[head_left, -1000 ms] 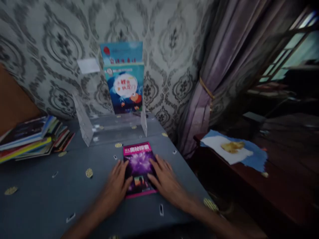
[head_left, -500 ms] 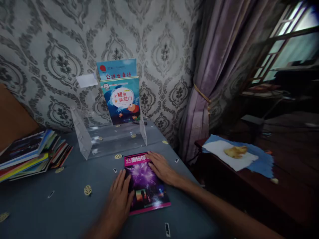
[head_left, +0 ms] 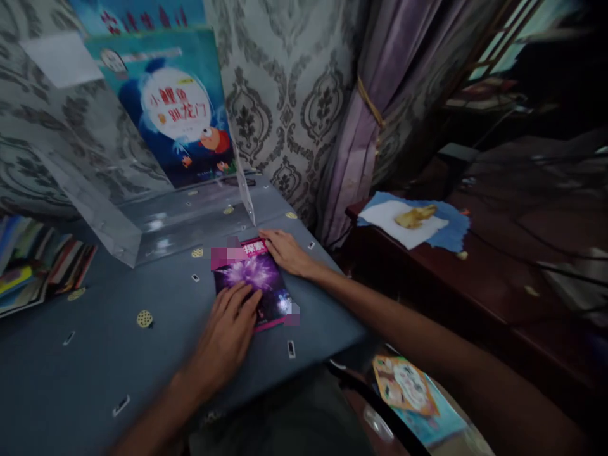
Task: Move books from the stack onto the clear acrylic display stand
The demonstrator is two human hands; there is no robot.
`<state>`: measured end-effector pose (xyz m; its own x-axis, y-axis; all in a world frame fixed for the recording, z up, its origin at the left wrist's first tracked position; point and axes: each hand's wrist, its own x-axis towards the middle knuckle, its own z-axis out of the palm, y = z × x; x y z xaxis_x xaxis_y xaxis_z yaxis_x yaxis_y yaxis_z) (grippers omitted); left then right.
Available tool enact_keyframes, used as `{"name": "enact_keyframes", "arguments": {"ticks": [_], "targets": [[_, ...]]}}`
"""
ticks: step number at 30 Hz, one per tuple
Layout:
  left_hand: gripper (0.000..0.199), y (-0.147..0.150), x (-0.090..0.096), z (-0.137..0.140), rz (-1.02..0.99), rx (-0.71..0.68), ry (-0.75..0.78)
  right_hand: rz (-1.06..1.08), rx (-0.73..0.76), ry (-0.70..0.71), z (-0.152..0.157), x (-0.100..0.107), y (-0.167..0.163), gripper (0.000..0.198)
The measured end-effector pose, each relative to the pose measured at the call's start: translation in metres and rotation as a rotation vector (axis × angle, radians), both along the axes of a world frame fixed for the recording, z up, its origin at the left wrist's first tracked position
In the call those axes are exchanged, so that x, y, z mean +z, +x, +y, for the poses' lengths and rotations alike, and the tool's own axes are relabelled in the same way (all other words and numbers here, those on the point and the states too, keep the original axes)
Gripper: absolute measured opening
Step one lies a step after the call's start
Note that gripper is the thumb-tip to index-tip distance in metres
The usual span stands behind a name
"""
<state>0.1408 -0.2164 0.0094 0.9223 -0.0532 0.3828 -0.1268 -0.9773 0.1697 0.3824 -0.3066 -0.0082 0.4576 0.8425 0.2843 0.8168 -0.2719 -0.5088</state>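
A book (head_left: 270, 285) with a purple burst on its dark cover and a pink band along the top lies flat on the grey-blue table. Across the lower left of its cover rests my left hand (head_left: 231, 323), fingers stretched out and covering part of the picture. My right hand (head_left: 287, 253) lies at the book's upper right edge, its fingers extended and the fingertips by the top corner. Behind the book stands a clear plastic stand (head_left: 128, 237), which holds an upright blue picture book (head_left: 194, 152) with a fish on it. Another blue book (head_left: 142, 14) rises behind that one.
A pile of books (head_left: 42, 266) is at the table's left. On the right, a dark red wooden surface (head_left: 479, 285) bears a blue and white cloth (head_left: 451, 231). Below the table edge lie colourful books (head_left: 408, 386). A purple curtain (head_left: 354, 158) hangs beside the wall.
My view has tilted down and come closer, bringing the table's front edge and the books below into sight. My left hand has moved from the book's left edge onto its cover.
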Motion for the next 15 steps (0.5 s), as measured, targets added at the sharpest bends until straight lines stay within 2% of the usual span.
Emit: {"name": "enact_keyframes", "arguments": {"ticks": [3,6,15], "targets": [[0.039,0.007,0.007,-0.023,0.037,-0.115,0.055,0.029,0.024,0.023,-0.001,-0.003,0.002,0.044],[0.039,0.012,0.006,-0.035,0.056,-0.164,0.129,0.032,0.039,0.070,-0.003,-0.007,0.003,0.045],[0.038,0.017,0.005,-0.043,0.085,-0.166,0.274,0.024,0.042,0.098,-0.003,-0.016,0.007,0.045]]}}
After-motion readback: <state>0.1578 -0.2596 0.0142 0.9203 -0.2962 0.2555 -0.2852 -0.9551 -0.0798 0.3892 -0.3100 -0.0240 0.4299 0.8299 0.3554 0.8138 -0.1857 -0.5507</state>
